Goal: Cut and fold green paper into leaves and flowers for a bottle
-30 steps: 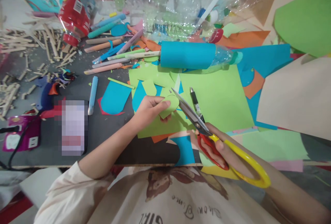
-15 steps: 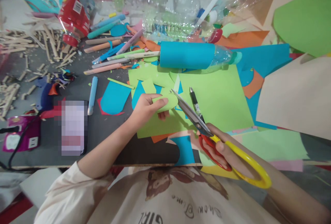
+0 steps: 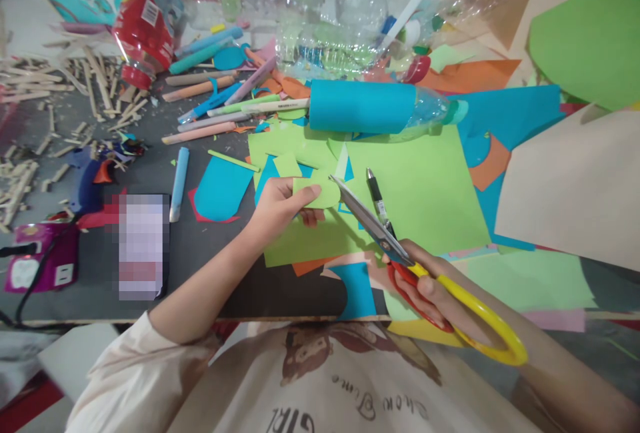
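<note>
My left hand (image 3: 283, 210) pinches a small light-green piece of paper (image 3: 327, 194) with a rounded right end, thumb on top. In my right hand (image 3: 425, 286) is a pair of scissors (image 3: 367, 220) with one red and one yellow handle. The blades look nearly closed, and their tips lie right by the rounded edge of the paper piece; whether they touch it I cannot tell. Beneath both hands lies a large light-green sheet (image 3: 425, 193). A black pen (image 3: 377, 196) rests on that sheet, just beyond the blades.
Behind the hands lies a plastic bottle wrapped in blue paper (image 3: 363, 106). Left of them are a blue rounded cutout (image 3: 223, 188), a blue marker (image 3: 179, 183), a phone (image 3: 143, 246) and a glue gun (image 3: 86, 180). Clear bottles (image 3: 330, 13) fill the back.
The green paper piece has turned in my left hand and now shows flatter and squarer. The scissors have shifted only slightly, and their blades look closer together.
</note>
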Motion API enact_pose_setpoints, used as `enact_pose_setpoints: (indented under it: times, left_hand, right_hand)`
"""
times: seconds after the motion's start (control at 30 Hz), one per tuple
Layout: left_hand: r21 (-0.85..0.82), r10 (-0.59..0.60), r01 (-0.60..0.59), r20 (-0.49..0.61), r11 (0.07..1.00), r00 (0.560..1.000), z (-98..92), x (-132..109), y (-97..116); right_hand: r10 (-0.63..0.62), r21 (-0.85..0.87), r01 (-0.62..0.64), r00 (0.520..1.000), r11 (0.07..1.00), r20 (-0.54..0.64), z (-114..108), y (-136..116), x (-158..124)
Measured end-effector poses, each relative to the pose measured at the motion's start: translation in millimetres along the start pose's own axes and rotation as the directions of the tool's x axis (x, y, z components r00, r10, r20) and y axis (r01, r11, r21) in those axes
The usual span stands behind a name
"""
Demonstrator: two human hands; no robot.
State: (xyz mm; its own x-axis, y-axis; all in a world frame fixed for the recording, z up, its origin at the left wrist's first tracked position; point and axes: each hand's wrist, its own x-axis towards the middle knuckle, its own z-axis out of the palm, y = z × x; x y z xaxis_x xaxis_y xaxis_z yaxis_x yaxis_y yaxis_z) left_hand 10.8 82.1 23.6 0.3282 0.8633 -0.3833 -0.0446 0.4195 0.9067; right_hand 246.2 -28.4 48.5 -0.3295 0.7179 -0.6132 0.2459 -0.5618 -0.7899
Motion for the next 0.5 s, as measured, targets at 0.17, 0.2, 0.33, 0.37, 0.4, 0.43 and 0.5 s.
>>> enact_pose_setpoints:
  times: [0.17,0.2,0.33,0.37,0.4,0.43,0.5]
  left_hand:
    - [0.024,0.003,-0.003,-0.032,1.000,0.999,-0.8,0.5,-1.1]
    - [0.030,0.007,-0.006,-0.037,1.000,0.999,-0.9,0.5,-0.8]
    - [0.018,0.010,-0.009,-0.059,1.000,0.998,-0.8,1.4,0.7]
    - [0.011,0.006,-0.006,-0.065,1.000,0.998,-0.8,1.6,0.8]
    - [0.005,0.002,-0.002,-0.069,1.000,0.998,-0.8,1.9,0.8]
    - [0.002,-0.001,0.001,-0.073,1.000,0.997,-0.9,2.0,0.6]
    - [0.004,0.000,0.000,-0.075,1.000,0.997,-1.3,2.3,-0.3]
  right_hand:
    - [0.007,0.077,-0.010,0.999,0.997,0.047,-2.2,-1.6,-0.4]
    - [0.006,0.086,-0.011,0.998,0.996,0.057,-2.8,-2.6,-0.6]
    - [-0.001,0.135,-0.018,0.991,0.991,0.137,-5.7,-4.3,-0.4]
    - [-0.013,0.142,-0.010,0.987,0.990,0.159,-6.5,-3.3,0.0]
    - [-0.032,0.147,0.005,0.983,0.989,0.179,-7.4,-1.5,0.5]
    - [-0.051,0.149,0.023,0.980,0.989,0.192,-8.3,0.8,1.0]
    - [-0.080,0.150,0.049,0.975,0.987,0.206,-9.3,6.4,2.2]
